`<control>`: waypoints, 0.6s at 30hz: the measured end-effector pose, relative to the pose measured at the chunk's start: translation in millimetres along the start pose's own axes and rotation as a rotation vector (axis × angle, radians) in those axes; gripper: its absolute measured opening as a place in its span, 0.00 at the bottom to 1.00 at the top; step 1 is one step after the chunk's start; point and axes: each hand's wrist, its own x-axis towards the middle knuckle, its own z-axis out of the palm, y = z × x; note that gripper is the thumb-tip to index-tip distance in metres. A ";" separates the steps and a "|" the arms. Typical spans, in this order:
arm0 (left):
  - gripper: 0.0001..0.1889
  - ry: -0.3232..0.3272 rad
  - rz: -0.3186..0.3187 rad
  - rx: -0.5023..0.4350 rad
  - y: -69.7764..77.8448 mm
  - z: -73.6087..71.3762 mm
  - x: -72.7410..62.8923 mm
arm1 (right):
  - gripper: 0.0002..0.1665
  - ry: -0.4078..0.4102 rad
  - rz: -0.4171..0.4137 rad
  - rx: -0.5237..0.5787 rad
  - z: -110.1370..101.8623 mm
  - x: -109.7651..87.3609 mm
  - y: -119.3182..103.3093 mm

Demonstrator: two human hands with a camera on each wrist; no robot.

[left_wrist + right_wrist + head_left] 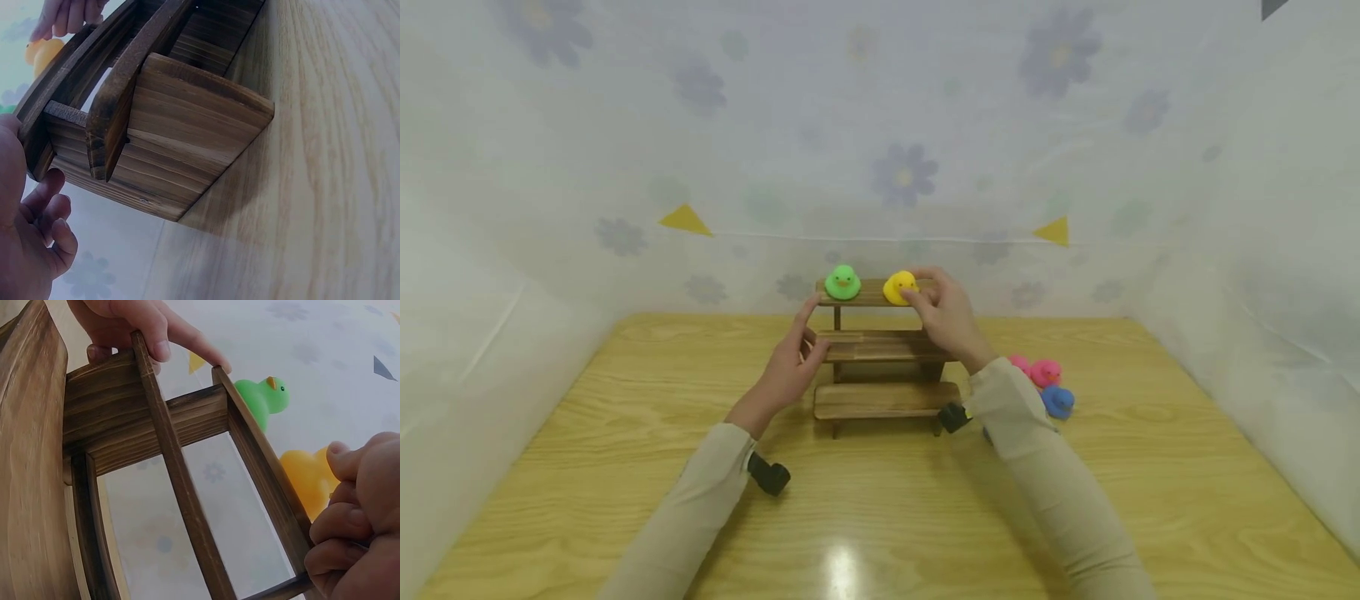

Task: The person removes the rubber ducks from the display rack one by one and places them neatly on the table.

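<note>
A three-tier wooden display stand (887, 401) stands on the table. On its top tier, a green rubber duck (842, 284) sits at the left. My right hand (951, 321) pinches a yellow rubber duck (898, 288) on the same tier, right of the green one, with the thumb at its front. At the stand's left end is my left hand (792, 362). Its index finger reaches the top tier's edge, and the thumb rests at the middle tier's edge. The left wrist view shows its other fingers (47, 206) loosely bent beside the end panel.
Pink rubber ducks (1046, 372) and a blue rubber duck (1059, 402) lie on the table (1150, 467) right of the stand, partly hidden by my right sleeve. A flower-patterned curtain (820, 150) hangs behind, with yellow triangular flags (685, 220) on a string.
</note>
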 end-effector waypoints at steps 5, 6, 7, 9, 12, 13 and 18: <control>0.34 -0.003 -0.008 -0.002 0.8 -0.7 -0.3 | 0.19 -0.022 0.012 0.001 -4.5 -2.9 -1.8; 0.34 -0.002 -0.010 -0.002 0.8 -0.7 -0.4 | 0.19 -0.027 0.012 -0.002 -5.2 -3.5 -2.5; 0.34 -0.001 -0.010 -0.001 0.6 -0.7 -0.5 | 0.19 -0.030 0.013 -0.002 -5.7 -4.3 -3.2; 0.34 0.001 -0.014 0.000 0.1 -0.7 -0.7 | 0.20 -0.034 0.008 -0.010 -6.7 -6.0 -4.8; 0.34 0.005 -0.014 0.003 -0.5 -0.8 -0.8 | 0.19 -0.040 -0.006 -0.025 -8.7 -8.3 -5.3; 0.34 0.007 -0.012 0.007 -0.7 -0.9 -0.7 | 0.19 -0.040 -0.007 -0.028 -9.3 -9.2 -5.1; 0.35 0.013 0.002 0.011 -0.4 -1.4 -0.4 | 0.19 -0.038 0.012 -0.067 -13.1 -13.6 -3.7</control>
